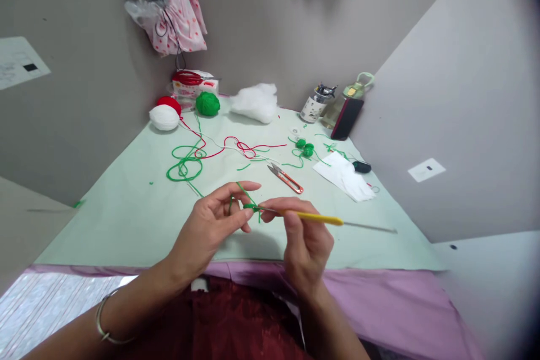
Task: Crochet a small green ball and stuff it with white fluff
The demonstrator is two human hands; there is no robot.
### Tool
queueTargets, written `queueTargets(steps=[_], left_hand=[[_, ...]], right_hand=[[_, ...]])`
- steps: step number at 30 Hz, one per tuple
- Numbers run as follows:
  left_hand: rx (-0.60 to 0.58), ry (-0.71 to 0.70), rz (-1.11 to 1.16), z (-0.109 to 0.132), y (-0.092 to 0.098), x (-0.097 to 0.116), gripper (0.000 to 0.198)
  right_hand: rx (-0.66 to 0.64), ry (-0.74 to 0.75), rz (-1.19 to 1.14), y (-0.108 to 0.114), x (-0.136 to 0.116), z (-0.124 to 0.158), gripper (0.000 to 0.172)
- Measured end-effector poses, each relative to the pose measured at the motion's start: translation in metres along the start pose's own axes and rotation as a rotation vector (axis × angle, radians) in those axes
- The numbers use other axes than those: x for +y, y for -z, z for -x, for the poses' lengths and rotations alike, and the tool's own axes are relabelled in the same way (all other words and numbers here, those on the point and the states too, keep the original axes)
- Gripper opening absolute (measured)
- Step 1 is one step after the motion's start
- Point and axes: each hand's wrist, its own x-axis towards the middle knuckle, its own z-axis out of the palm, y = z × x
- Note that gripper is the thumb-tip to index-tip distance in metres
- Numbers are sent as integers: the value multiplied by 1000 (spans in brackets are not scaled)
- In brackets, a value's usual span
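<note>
My left hand pinches a small piece of green crochet work, with green yarn running over its raised index finger. In my right hand is a crochet hook with a yellow handle, held like a pen. Its thin front end reaches into the green piece, and a metal shaft sticks out behind to the right. Both hands meet above the front of the table. A trace of red shows beside the green piece, partly hidden by my fingers. Loose loops of green yarn lie left of my hands.
Orange-handled thread snips lie just beyond my hands. Farther back are a green yarn ball, a white yarn ball, white stuffing, a pen cup and a phone. Small green balls and white paper lie right.
</note>
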Motion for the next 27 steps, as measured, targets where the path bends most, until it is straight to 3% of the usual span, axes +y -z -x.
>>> queueTargets(steps=[2, 4, 9, 15, 19, 23, 25, 27], left_hand=[[38, -34, -62, 1, 0, 0, 29], [53, -43, -79, 2, 0, -1, 29], [18, -6, -30, 2, 4, -4, 30], [56, -69, -158, 4, 3, 1, 22], [115, -122, -239, 5, -1, 2, 30], [152, -117, -204, 6, -6, -1, 38], [119, -68, -92, 5, -7, -1, 43], [23, 65, 97, 2, -6, 0, 47]], right_hand=[[-37, 150, 96, -1, 1, 4, 27], [-38, 209, 105, -2, 1, 6, 28], [24, 28, 34, -1, -2, 4, 29], [-21, 49, 64, 1, -2, 0, 28], [-55, 223, 135, 1, 5, 0, 29], [-82, 435, 364, -2, 16, 3, 29], [-80, 515, 501, -4, 20, 6, 33], [-43, 526, 533, -4, 20, 8, 35]])
